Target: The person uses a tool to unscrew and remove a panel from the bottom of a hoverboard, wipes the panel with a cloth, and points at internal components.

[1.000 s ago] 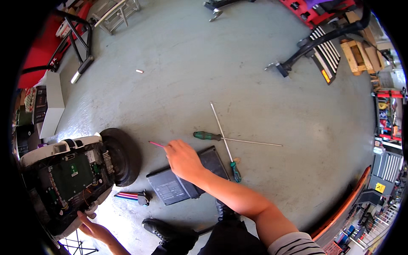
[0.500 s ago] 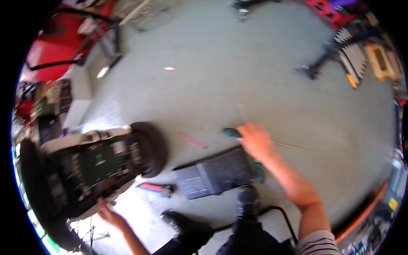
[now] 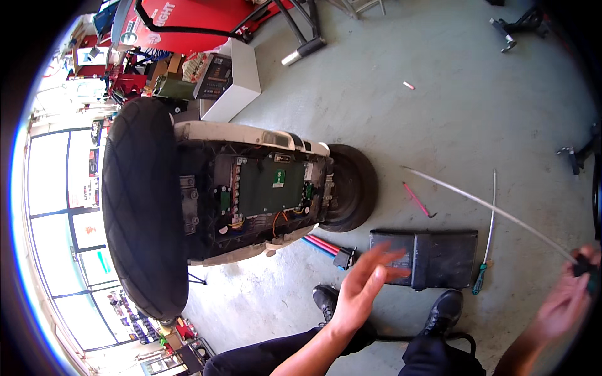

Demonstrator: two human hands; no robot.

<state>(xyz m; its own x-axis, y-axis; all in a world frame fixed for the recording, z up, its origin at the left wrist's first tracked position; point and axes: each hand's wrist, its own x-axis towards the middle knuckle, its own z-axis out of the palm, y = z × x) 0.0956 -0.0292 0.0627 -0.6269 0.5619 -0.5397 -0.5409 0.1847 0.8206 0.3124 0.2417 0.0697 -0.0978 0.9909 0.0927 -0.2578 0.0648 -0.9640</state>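
Note:
A two-wheeled self-balancing scooter lies with its underside open, a dark circuit board showing between its black tyres. My left hand hangs in the air with fingers spread and nothing in it, in front of the left end of a flat black battery pack. At the right edge, my right hand is closed around the handle of a long-shafted screwdriver. Its thin shaft points up and left; the blurred fingers partly hide the dark green handle. Another screwdriver with a green handle lies beside the battery pack.
A pink-red hex key lies behind the battery pack. Tools with blue and red handles lie between scooter and pack. Farther off are a white box, a black-footed stand and a red machine. My shoes rest near the pack.
My right hand has lifted a screwdriver off the floor and moved right. My left hand has left the scooter's edge and hangs in the air. The view has swung left.

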